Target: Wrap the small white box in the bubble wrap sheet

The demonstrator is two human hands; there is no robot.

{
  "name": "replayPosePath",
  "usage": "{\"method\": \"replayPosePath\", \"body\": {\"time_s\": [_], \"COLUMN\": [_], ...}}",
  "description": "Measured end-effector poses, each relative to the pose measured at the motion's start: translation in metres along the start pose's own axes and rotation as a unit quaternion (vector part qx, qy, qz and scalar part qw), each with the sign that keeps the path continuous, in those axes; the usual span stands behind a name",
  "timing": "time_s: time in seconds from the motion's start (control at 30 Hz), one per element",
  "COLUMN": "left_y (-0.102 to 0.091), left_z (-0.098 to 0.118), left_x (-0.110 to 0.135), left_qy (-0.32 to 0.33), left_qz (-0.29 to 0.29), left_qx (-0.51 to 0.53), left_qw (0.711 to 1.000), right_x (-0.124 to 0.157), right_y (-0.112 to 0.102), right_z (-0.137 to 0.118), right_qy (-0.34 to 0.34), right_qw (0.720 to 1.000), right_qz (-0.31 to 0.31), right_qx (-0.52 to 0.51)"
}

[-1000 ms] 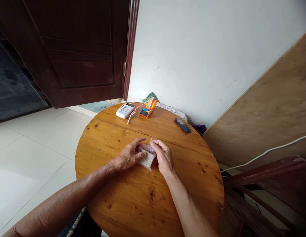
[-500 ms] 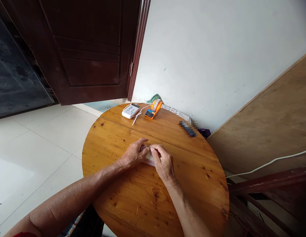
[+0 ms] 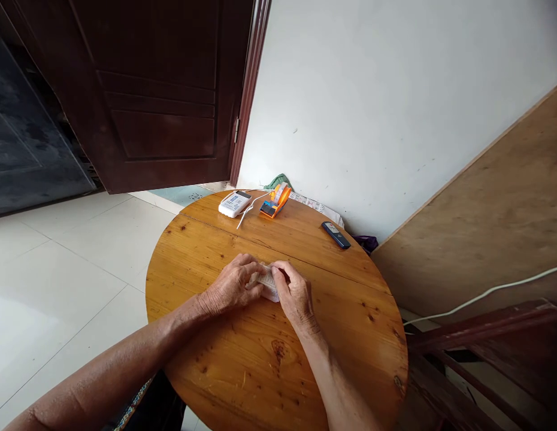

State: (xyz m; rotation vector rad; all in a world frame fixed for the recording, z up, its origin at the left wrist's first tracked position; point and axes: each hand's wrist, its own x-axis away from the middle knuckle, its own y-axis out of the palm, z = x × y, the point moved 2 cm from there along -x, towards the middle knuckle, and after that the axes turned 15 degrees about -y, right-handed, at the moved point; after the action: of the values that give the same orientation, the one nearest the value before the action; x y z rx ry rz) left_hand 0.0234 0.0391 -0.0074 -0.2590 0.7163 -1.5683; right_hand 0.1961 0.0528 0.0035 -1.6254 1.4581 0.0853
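Note:
Between my hands, on the round wooden table (image 3: pixel 242 371), lies a small pale, clear-wrapped packet (image 3: pixel 269 284); what is inside cannot be made out. My left hand (image 3: pixel 239 280) is curled round the packet's left side, thumb at the near edge and fingers over the far one. At the right end my right hand (image 3: pixel 294 291) pinches the packet's edge between thumb and fingertips. Both hands partly cover it.
Toward the back of the table are a white box-like device (image 3: pixel 235 204) with a white cable (image 3: pixel 246 213), an orange tape dispenser (image 3: pixel 275 201) and a dark remote control (image 3: pixel 335 235). A white wall (image 3: pixel 350 108) and a brown door (image 3: pixel 157 120) stand behind.
My left hand has shifted slightly left and its fingers, stretched out before, now curl round the packet. More of the packet shows. My right hand keeps its pinch. The view has shifted slightly.

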Motion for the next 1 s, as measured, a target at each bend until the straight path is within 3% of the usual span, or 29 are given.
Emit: {"method": "replayPosePath", "body": {"time_s": [0.27, 0.4, 0.57, 0.73, 0.87, 1.0], "left_y": [0.006, 0.005, 0.005, 0.007, 0.008, 0.008], "left_z": [-0.003, 0.001, 0.002, 0.001, 0.002, 0.001], "left_x": [0.000, 0.000, -0.002, 0.001, 0.003, 0.003], "left_qy": [0.000, -0.020, -0.025, -0.016, 0.032, 0.023], "left_qz": [0.017, 0.011, 0.000, 0.018, 0.025, 0.026], "left_qx": [0.030, 0.042, 0.042, 0.005, -0.018, -0.025], "left_qw": [0.999, 0.999, 0.999, 1.000, 0.999, 0.999], "right_x": [-0.001, -0.002, 0.002, 0.002, 0.003, 0.004], "right_y": [-0.008, -0.018, -0.029, -0.029, -0.028, -0.025], "right_z": [0.002, -0.002, -0.015, -0.020, -0.017, -0.018], "right_qy": [-0.019, -0.106, -0.231, -0.270, -0.278, -0.276], "right_qw": [1.000, 0.991, 0.950, 0.933, 0.935, 0.940], "right_qz": [-0.020, -0.080, -0.123, -0.117, -0.107, -0.094], "right_qx": [-0.012, 0.011, 0.167, 0.207, 0.192, 0.179]}}
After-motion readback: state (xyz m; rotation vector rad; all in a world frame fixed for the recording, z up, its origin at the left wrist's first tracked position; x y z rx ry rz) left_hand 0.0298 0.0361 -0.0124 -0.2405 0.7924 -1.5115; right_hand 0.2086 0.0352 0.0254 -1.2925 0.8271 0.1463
